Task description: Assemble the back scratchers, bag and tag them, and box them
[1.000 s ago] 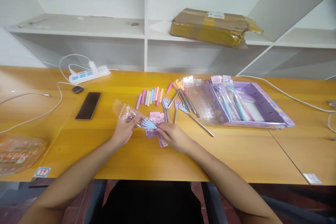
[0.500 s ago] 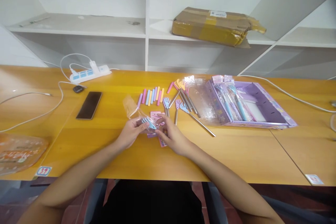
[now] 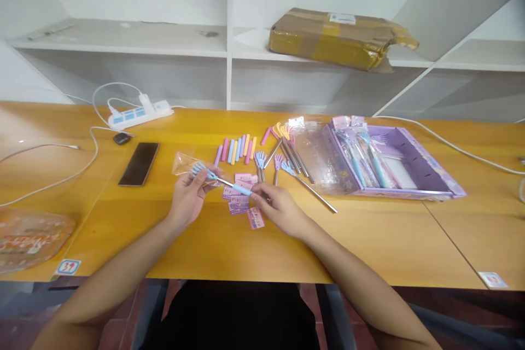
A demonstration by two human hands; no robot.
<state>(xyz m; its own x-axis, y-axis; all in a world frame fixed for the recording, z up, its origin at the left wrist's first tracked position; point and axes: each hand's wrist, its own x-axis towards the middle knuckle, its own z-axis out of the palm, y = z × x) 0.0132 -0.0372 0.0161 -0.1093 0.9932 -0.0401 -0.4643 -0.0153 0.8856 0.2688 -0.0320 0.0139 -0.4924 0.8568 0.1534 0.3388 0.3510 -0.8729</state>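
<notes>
A blue back scratcher (image 3: 225, 181) with a metal rod and blue grip lies across between my hands. My left hand (image 3: 188, 197) pinches it just below its claw head, along with a clear plastic sleeve (image 3: 183, 164) around the head. The grip's end is between the fingers of my right hand (image 3: 279, 206). Small pink and purple cards (image 3: 256, 218) lie under and beside the scratcher. Beyond them is a row of pastel grip tubes (image 3: 240, 149). More scratcher heads on metal rods (image 3: 314, 194) spread out to the right of the tubes.
Clear plastic sleeves (image 3: 315, 156) lie beside a purple box (image 3: 430, 167) holding wrapped scratchers. On the left are a phone (image 3: 139, 164), a power strip (image 3: 141, 115) with cables and an orange bag (image 3: 35, 240). A taped carton (image 3: 324, 38) sits on the shelf.
My hands have moved apart, my left hand to the left and my right slightly right. The scratcher's rod and blue grip now show between them, and the cards beneath are more visible.
</notes>
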